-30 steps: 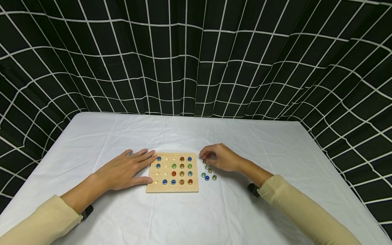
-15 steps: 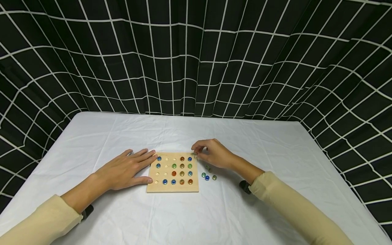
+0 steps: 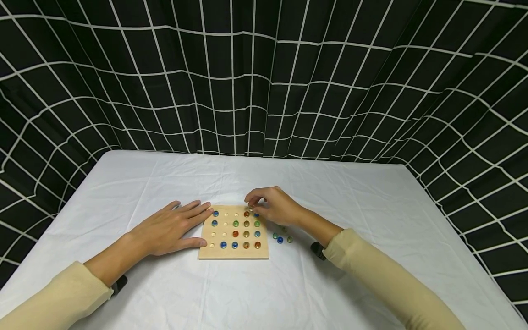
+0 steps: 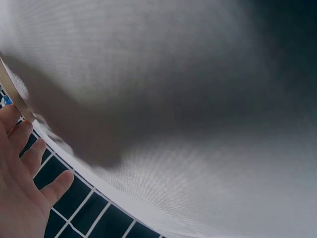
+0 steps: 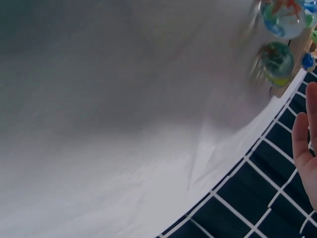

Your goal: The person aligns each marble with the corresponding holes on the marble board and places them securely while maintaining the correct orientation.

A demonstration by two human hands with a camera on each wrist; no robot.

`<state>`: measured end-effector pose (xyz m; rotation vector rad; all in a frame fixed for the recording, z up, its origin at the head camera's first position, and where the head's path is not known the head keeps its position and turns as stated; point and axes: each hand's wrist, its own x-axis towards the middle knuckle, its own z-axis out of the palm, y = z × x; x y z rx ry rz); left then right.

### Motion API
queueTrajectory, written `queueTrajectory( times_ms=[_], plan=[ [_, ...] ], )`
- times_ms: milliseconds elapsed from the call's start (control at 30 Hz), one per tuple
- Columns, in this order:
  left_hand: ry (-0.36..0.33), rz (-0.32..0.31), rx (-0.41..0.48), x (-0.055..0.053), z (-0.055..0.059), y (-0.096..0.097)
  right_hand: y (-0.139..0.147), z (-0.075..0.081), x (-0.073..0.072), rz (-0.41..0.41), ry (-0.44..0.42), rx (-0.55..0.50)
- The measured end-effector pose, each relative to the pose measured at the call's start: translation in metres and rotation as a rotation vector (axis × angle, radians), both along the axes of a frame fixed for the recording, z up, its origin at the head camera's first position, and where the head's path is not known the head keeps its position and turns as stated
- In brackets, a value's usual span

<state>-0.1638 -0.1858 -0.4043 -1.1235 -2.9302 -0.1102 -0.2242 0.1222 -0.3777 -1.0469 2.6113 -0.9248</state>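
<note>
A square wooden board (image 3: 233, 255) with rows of round hollows lies on the table. Blue, green, red and amber glass marbles sit in many hollows; bare hollows show mostly toward its left side and back. My left hand (image 3: 173, 229) rests flat with extended fingers over the board's left edge, index finger and thumb touching it. Above the board's back right part, my right hand (image 3: 275, 207) pinches a small glass marble (image 3: 250, 209) between thumb and fingers; its colour is hard to tell. In the right wrist view, the right hand (image 5: 306, 139) is only partly visible.
Loose marbles (image 3: 280, 239) lie on the white cloth right of the board, some partly hidden under the right hand. The right wrist view shows a greenish marble (image 5: 277, 62) close up. Behind the table hangs a black curtain (image 3: 231, 91) with white grid lines.
My right hand has picked up a marble from the loose group and carried it left, from beside the board to above its back right part. The left hand stays in place.
</note>
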Motion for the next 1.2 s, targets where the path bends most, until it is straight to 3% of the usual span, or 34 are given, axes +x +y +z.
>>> queueTrajectory(
  times_ms=[333,1200],
  plan=[
    [-0.012,0.007,0.000,-0.001,0.000,0.001,-0.015,-0.001,0.003,0.006,-0.026,0.024],
    [-0.009,0.003,0.002,0.000,0.001,0.001,-0.039,-0.004,0.004,0.025,0.025,0.110]
  ],
)
